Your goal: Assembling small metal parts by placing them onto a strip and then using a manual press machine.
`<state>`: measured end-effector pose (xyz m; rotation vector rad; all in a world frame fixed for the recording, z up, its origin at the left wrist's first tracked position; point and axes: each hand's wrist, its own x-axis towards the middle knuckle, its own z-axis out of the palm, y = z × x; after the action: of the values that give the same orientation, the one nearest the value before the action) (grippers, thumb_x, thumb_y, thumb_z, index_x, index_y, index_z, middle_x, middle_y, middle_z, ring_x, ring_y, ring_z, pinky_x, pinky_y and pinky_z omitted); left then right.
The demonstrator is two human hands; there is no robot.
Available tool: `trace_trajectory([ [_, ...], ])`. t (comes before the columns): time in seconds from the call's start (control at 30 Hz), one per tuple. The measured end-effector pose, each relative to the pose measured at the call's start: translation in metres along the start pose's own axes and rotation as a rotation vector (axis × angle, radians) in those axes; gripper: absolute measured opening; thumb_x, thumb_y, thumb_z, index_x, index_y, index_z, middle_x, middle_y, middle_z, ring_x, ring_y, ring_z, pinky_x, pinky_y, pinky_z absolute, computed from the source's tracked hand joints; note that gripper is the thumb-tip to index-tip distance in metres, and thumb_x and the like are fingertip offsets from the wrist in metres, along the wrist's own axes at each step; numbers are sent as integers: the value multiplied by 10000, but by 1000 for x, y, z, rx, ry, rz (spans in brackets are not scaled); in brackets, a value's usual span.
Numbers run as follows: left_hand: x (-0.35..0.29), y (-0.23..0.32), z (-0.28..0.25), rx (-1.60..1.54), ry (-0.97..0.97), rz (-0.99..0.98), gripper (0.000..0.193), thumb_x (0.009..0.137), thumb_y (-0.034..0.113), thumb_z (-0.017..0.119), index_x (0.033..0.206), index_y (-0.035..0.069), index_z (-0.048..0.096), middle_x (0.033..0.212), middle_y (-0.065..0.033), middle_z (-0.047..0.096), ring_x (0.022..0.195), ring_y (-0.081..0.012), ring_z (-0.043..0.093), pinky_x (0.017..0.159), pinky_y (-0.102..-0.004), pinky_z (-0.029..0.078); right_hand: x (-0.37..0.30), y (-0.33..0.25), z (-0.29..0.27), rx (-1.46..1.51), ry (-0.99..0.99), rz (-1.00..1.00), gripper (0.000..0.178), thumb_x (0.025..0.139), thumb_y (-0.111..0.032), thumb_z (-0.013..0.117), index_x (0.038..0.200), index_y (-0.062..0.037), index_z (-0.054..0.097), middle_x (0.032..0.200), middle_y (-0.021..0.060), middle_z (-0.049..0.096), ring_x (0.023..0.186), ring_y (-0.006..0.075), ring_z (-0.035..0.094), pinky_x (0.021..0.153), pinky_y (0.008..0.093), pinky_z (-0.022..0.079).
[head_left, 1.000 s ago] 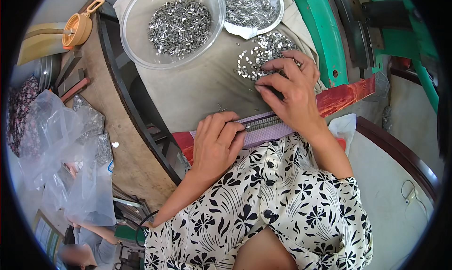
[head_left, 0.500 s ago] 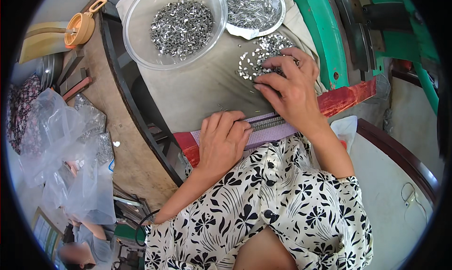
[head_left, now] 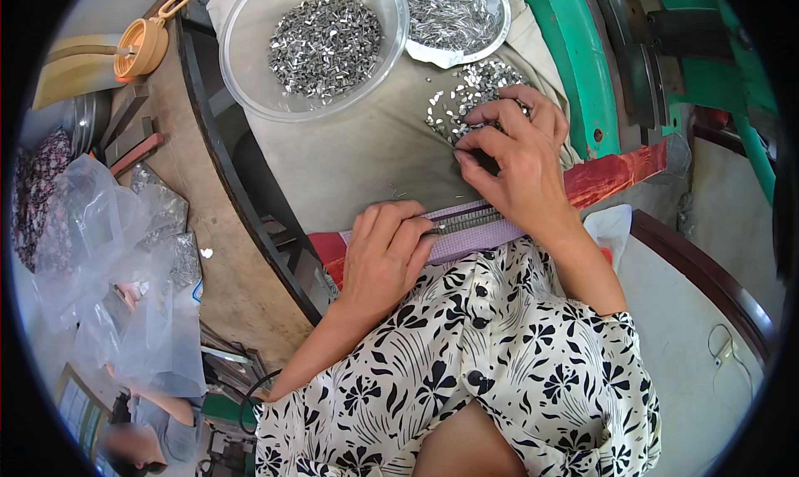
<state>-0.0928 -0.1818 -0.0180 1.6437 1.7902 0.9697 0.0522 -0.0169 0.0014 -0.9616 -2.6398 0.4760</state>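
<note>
Touches the left end of the ridged grey strip (head_left: pixel 470 221) with the bent fingers of the left hand (head_left: pixel 383 242); cannot tell if pinching a small bit there. Reaches past the far side of the strip with the right hand (head_left: pixel 524 152), with fingers curled down at the loose pile of shiny bits (head_left: pixel 489 76); cannot tell if gripping any. Looks partly done, with tight ridges lined up along the strip and many loose bits left beyond it.
</note>
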Motion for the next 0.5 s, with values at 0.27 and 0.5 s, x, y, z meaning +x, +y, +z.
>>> trace_trajectory([
  [0.27, 3, 0, 0, 56, -16, 45, 257, 726, 55, 783, 946, 56, 651, 1044, -71, 639, 935, -288, 588, 799, -396, 446, 3, -1, 4, 38, -6, -107, 127, 728, -152, 792, 810, -88, 719, 1104, 11, 627, 1220, 324, 482, 1012, 512, 311],
  [0.5, 2, 1, -4, -1, 9, 10, 264, 740, 32, 790, 969, 41, 659, 1050, -98, 639, 957, -299, 608, 821, -391, 477, 9, 5, -2, 96, -51, -152, 138, 714, -127, 767, 850, -138, 754, 1120, 16, 622, 1225, 328, 485, 1028, 515, 323],
])
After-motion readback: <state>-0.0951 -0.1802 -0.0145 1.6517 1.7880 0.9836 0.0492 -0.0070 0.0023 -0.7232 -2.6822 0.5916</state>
